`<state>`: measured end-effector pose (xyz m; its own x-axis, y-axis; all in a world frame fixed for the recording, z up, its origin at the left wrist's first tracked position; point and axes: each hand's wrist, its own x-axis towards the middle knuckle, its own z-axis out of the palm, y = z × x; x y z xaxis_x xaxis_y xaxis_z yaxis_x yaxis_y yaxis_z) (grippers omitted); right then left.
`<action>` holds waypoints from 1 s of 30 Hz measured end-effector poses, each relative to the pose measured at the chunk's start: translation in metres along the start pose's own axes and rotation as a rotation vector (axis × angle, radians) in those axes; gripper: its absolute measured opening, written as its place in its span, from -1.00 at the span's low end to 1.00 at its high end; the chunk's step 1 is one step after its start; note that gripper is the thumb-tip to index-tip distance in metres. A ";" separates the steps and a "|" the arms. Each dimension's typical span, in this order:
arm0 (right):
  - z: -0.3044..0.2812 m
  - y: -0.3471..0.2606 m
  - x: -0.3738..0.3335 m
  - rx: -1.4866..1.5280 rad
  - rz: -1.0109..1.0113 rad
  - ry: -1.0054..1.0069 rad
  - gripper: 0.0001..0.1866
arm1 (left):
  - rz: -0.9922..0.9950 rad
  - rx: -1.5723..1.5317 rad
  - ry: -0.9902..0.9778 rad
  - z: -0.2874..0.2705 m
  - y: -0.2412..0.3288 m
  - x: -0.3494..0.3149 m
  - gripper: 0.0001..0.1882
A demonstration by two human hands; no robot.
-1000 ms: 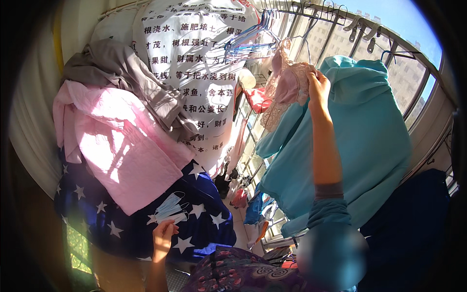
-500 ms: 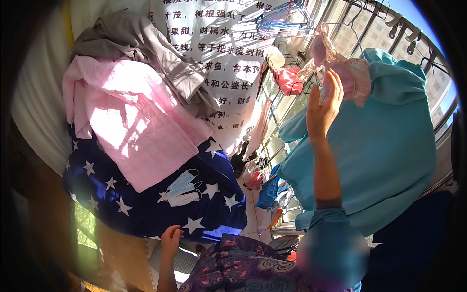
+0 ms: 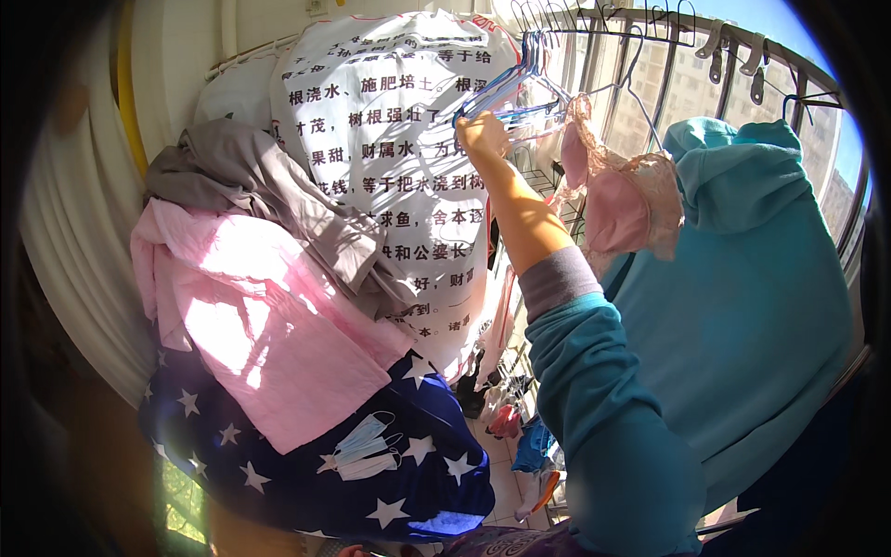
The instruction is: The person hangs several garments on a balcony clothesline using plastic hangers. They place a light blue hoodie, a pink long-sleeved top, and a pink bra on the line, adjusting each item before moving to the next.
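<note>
My right hand (image 3: 483, 137) reaches up and is closed on the near ends of a bunch of blue and white clothes hangers (image 3: 531, 79) on the rail. Just right of that forearm hangs a pink lace bra (image 3: 620, 206) on its own hanger. Farther right, a large teal hooded sweatshirt (image 3: 742, 306) hangs by the window. Only a sliver of my left hand (image 3: 353, 550) shows at the lower edge, its fingers mostly hidden, near a navy cloth with white stars (image 3: 306, 464).
On the starred cloth lie a pink garment (image 3: 297, 371), a grey garment (image 3: 325, 237) and several face masks (image 3: 367, 450). Behind stands a white printed cover (image 3: 390, 167). Metal clips (image 3: 756, 70) hang from the rail at upper right. A wire rack (image 3: 538, 176) is behind my forearm.
My right hand has left the bra, moved up and left, and closed on the hangers. My left hand has dropped almost out of view. The view has tilted upward.
</note>
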<state>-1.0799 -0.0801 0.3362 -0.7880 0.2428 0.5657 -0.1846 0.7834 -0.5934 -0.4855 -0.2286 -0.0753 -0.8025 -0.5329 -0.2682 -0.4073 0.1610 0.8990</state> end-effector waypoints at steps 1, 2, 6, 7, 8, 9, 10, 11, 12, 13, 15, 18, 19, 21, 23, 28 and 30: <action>-0.001 -0.001 -0.001 0.012 0.031 0.009 -0.58 | -0.039 -0.006 -0.007 0.001 -0.002 -0.004 -0.77; -0.002 -0.004 -0.001 0.052 0.052 0.018 -0.57 | -0.077 -0.012 -0.015 0.002 -0.005 -0.008 -0.78; -0.014 -0.005 -0.006 0.090 0.002 0.164 -0.61 | -0.086 -0.053 -0.009 0.011 -0.015 -0.019 -0.80; -0.018 -0.005 -0.007 0.095 -0.001 0.217 -0.66 | -0.081 -0.060 0.005 0.014 -0.017 -0.021 -0.80; -0.023 -0.005 -0.006 0.141 -0.008 0.240 -0.66 | -0.076 -0.068 0.020 0.017 -0.018 -0.022 -0.80; -0.027 -0.005 -0.006 0.179 -0.005 0.256 -0.67 | -0.084 -0.113 0.031 0.021 -0.018 -0.023 -0.80; -0.031 -0.005 -0.006 0.218 -0.010 0.283 -0.67 | -0.090 -0.159 0.041 0.025 -0.016 -0.024 -0.80; -0.035 -0.005 -0.007 0.267 -0.047 0.343 -0.67 | -0.095 -0.203 0.050 0.028 -0.014 -0.024 -0.80; -0.038 -0.005 -0.008 0.288 -0.057 0.366 -0.67 | -0.083 -0.200 0.050 0.031 -0.010 -0.025 -0.80; -0.041 -0.006 -0.010 0.311 -0.072 0.392 -0.68 | -0.068 -0.199 0.050 0.033 -0.006 -0.025 -0.79; -0.045 -0.009 -0.018 0.328 -0.108 0.455 -0.69 | -0.052 -0.199 0.043 0.036 0.004 -0.026 -0.79; -0.053 -0.016 -0.040 0.358 -0.190 0.468 -0.71 | -0.045 -0.193 0.034 0.038 0.018 -0.030 -0.78; -0.056 -0.016 -0.051 0.392 -0.229 0.461 -0.72 | -0.042 -0.186 0.032 0.039 0.022 -0.032 -0.78; -0.065 -0.018 -0.077 0.431 -0.311 0.503 -0.72 | -0.056 -0.213 0.028 0.039 0.028 -0.034 -0.78; -0.076 -0.012 -0.113 0.512 -0.346 0.461 -0.73 | -0.094 -0.281 0.027 0.038 0.037 -0.032 -0.77; -0.104 0.023 -0.255 0.773 -0.363 0.260 -0.84 | 0.182 -0.398 0.073 0.027 0.111 -0.003 -0.78; -0.121 0.044 -0.325 0.725 -0.419 0.138 -0.84 | 0.487 -0.355 0.087 0.025 0.164 0.012 -0.73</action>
<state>-0.7608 -0.0556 0.1951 -0.5005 0.1192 0.8575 -0.8132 0.2750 -0.5129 -0.5727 -0.1879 0.0601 -0.8154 -0.5359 0.2188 0.1799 0.1247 0.9758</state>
